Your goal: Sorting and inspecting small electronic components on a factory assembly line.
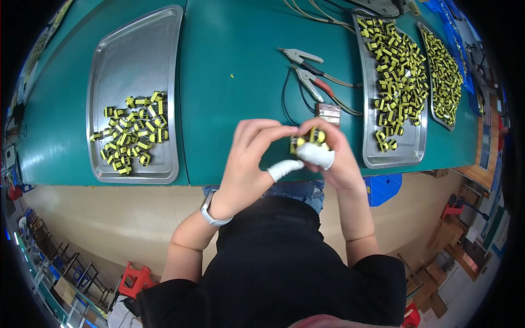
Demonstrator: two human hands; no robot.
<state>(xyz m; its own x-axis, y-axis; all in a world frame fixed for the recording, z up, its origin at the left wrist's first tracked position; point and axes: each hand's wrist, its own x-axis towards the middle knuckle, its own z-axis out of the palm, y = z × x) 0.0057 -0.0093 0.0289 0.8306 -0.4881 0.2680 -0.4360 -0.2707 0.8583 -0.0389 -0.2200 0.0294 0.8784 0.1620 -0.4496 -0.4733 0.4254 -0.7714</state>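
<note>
My right hand (336, 156) is closed around a few small yellow-and-black transformers (315, 135), with a white finger cot on its thumb. My left hand (251, 156) is beside it, thumb and forefinger spread apart. The left thumb also wears a white cot, and the left fingertips reach to the edge of the held transformers; whether they touch is unclear. A steel tray (176, 71) on the left carries a loose group of similar parts (131, 131). On the right, another steel tray (367, 147) bears a much denser pile (396, 76).
Two test clips (301, 56) with cables lie on the green table (235, 33) beyond my hands. Close to the right hand sits a small brown-and-silver block (328, 112). A third filled tray (444, 76) stands far right. A red stool (135, 280) is on the floor.
</note>
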